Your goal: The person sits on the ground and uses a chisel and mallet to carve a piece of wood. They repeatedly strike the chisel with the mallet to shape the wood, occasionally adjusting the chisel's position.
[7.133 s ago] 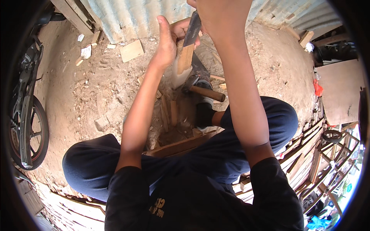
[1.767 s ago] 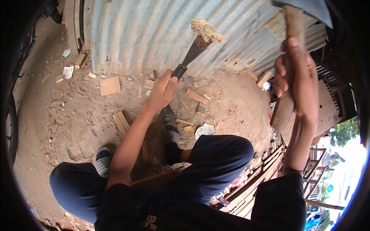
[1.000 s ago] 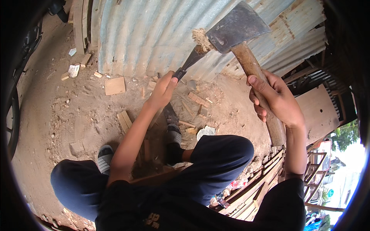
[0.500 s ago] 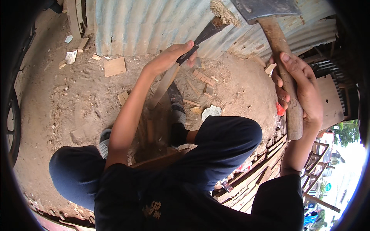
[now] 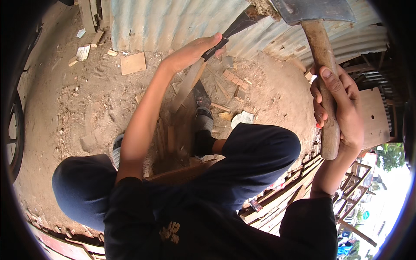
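Here's the chisel (image 5: 240,25), slanting in front of you, frayed wooden butt (image 5: 264,6) up by the top edge, what looks like its blade running down toward the ground. Your left hand (image 5: 190,52) wraps round it below the flared dark socket, thumb along the side, fingers curled under. Right beside that butt is the hatchet (image 5: 320,47), head raised; whether the two touch, I can't tell. Your right hand (image 5: 342,95) clasps its wooden handle, thumb laid against the wood.

By the look of it, this is tapping work, back of the hatchet to the butt. So meet it square: a skewed blow could skid off those loose fibres toward your left knuckles. A firm, easy left grip should steady the line.

Watch the lower end, it points down near your shoe (image 5: 203,123); angle it away. Beyond, the corrugated metal sheet (image 5: 173,26) stands ahead, so short strokes seem wise. Offcuts like that square board (image 5: 133,63) lie clear of your feet.
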Demonstrator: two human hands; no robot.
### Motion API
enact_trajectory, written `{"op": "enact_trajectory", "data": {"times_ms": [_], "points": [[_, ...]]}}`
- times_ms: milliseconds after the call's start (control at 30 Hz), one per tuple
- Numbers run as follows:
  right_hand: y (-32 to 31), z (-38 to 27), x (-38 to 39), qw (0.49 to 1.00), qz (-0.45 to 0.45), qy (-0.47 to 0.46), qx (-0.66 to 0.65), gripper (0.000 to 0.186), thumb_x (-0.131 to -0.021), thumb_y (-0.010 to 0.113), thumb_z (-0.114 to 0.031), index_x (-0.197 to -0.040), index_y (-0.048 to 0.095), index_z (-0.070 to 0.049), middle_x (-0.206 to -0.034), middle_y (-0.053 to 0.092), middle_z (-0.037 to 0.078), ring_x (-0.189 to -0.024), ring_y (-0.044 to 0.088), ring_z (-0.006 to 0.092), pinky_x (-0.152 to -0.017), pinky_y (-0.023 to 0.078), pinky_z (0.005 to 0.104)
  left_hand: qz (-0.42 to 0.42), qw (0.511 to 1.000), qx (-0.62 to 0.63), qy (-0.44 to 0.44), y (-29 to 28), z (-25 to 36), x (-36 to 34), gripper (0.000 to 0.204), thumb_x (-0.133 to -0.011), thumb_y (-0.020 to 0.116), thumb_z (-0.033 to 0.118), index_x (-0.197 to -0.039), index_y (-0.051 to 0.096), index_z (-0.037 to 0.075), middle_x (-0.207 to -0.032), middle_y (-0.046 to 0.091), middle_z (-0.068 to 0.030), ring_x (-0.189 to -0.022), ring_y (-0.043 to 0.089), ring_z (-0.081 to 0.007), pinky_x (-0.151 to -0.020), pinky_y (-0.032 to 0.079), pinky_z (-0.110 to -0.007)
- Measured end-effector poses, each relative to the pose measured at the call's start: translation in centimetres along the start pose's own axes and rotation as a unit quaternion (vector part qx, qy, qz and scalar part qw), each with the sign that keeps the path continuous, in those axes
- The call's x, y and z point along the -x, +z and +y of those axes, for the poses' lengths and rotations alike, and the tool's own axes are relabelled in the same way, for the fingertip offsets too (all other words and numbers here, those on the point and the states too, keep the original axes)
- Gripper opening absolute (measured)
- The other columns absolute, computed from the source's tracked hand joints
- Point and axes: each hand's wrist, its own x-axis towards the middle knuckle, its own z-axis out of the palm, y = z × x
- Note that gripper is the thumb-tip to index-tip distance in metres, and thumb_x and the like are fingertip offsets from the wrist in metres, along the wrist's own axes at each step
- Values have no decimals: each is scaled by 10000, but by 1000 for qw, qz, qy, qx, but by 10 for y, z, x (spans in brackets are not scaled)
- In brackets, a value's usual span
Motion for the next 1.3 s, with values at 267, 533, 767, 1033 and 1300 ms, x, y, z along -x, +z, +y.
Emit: {"op": "enact_trajectory", "data": {"times_ms": [267, 533, 767, 1033, 1300], "points": [[8, -56, -14, 974, 158, -134, -95, 475, -1038, 480, -405, -1182, 505, 48, -669, 468, 8, -433, 421, 32, -357, 387, 164, -37, 998, 15, 43, 10, -11, -9, 730, -980, 319, 725, -866, 596, 59, -1118, 623, -100, -1104, 505, -238, -1107, 320, -382], [-8, -3, -6, 995, -28, 57, 72, 390, -995, 584, -404, -990, 582, -14, -616, 492, 3, -410, 451, 57, -365, 366, 212, -10, 998, -24, 49, -5, 4, 2, 651, -1032, 317, 630, -837, 576, 65, -986, 597, -29, -1054, 506, -188, -1141, 269, -363], [-1, 7, -1, 998, -38, 44, -36, 362, -988, 602, -381, -990, 596, -18, -624, 507, 9, -422, 458, 61, -370, 366, 203, -34, 994, 53, 86, 0, -3, 1, 593, -1046, 358, 580, -866, 614, 77, -904, 562, 3, -955, 500, -143, -1001, 350, -308], [26, 22, -23, 997, -35, -19, -66, 337, -986, 603, -365, -901, 556, -42, -633, 514, 13, -448, 474, 79, -413, 395, 227, -32, 996, 4, 84, 19, 0, -4, 549, -1046, 375, 573, -836, 536, 92, -812, 459, 40, -859, 429, -104, -888, 359, -271], [48, 22, -45, 963, -58, -27, -261, 338, -1039, 506, -343, -1027, 552, -9, -673, 506, 32, -404, 428, 49, -356, 387, 195, 29, 995, 22, 94, 39, -1, -2, 588, -1025, 314, 647, -815, 469, 120, -811, 398, 30, -842, 395, -124, -882, 342, -273]]}}
